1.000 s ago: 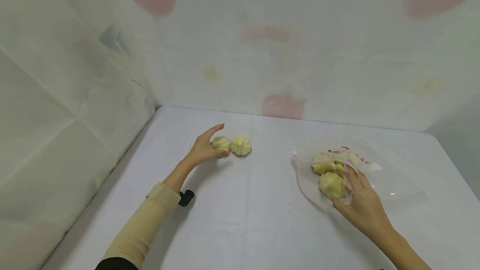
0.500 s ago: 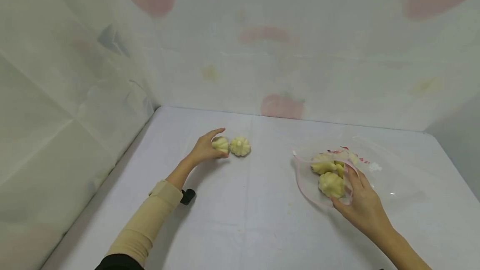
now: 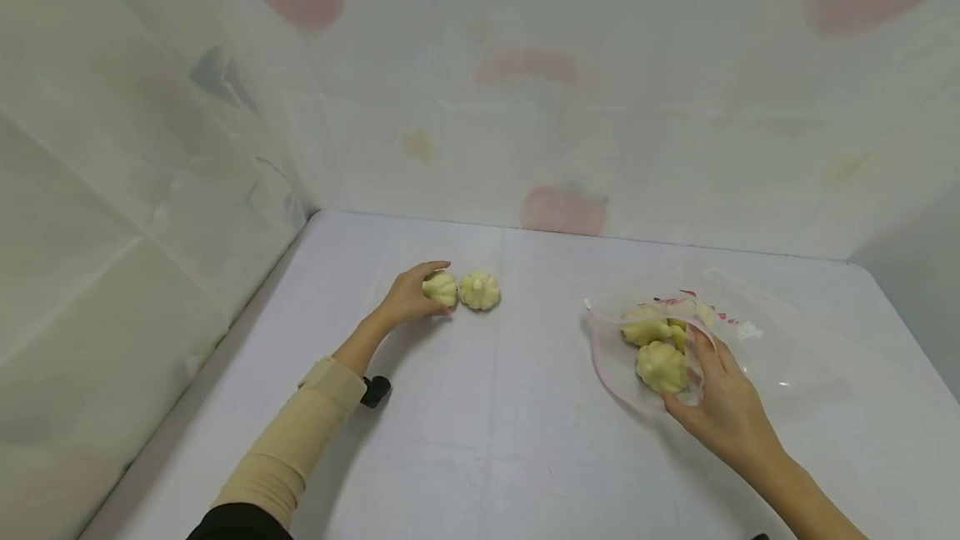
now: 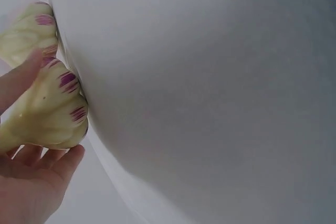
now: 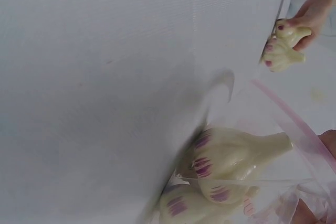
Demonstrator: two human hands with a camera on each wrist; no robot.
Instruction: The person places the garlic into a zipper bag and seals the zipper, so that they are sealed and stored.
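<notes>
My left hand [image 3: 405, 298] grips a pale garlic bulb [image 3: 441, 288] on the table, fingers on one side and thumb on the other. In the left wrist view this garlic bulb [image 4: 50, 108] shows purple streaks on its base. A second garlic bulb [image 3: 479, 290] sits just right of it. My right hand [image 3: 723, 411] holds the rim of a clear plastic bag [image 3: 795, 357] with pink edging, lying mouth toward the left. Inside are several bulbs, including a front garlic bulb [image 3: 662, 367]. Plastic partly covers the right fingertips.
A white-covered table [image 3: 517, 440] spreads between the hands. Behind it rises a pale fruit-printed curtain [image 3: 637, 148], and another hanging sheet [image 3: 150, 290] stands along the left edge. A black strap-like object [image 3: 377, 391] sits at the left wrist.
The left fingers and thumb have drawn closer together around the left garlic bulb. My right hand and the bag stay in place.
</notes>
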